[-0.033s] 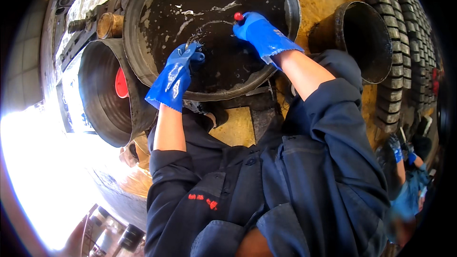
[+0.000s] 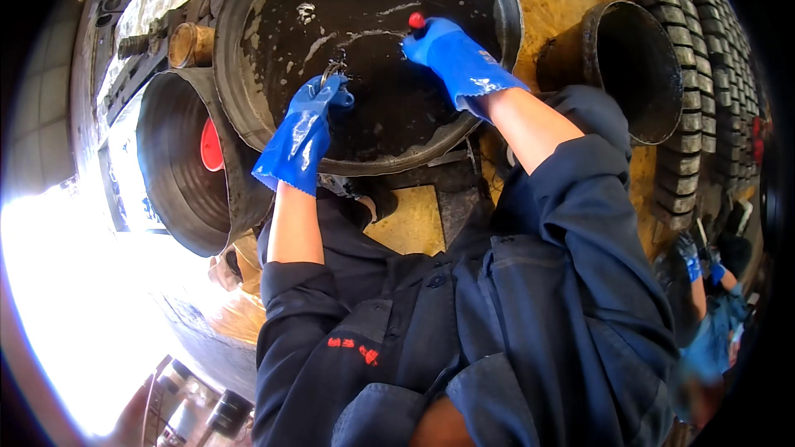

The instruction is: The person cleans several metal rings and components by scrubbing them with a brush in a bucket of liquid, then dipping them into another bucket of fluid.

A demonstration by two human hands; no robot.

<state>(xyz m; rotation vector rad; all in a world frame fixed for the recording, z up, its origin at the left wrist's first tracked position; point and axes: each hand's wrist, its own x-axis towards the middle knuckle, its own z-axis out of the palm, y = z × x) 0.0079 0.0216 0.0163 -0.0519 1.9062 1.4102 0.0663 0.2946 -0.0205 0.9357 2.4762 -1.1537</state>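
In a wide black tub point(image 2: 240, 91) of dark liquid, both my hands wear blue rubber gloves. My left hand point(image 2: 312, 108) is closed on a shiny ring-shaped metal part point(image 2: 333, 69), its fingers pinched near the liquid's surface. To its right and a little farther off, my right hand point(image 2: 441, 44) wraps around a tool with a red-ended handle point(image 2: 416, 21). The tool's other end is hidden by the glove and the dark liquid, so its kind cannot be made out. Foam streaks and ripples lie between the hands.
Left of the tub stands a ribbed black container point(image 2: 184, 161) with a red round thing point(image 2: 213, 144) inside. A dark bucket point(image 2: 633, 74) stands at right, beside stacked ridged black parts point(image 2: 679, 108). Another person point(image 2: 712, 323) in blue gloves is at far right.
My right hand and the red-ended handle have shifted slightly farther away. The foam streaks on the liquid have changed shape. My left hand stays nearly still.
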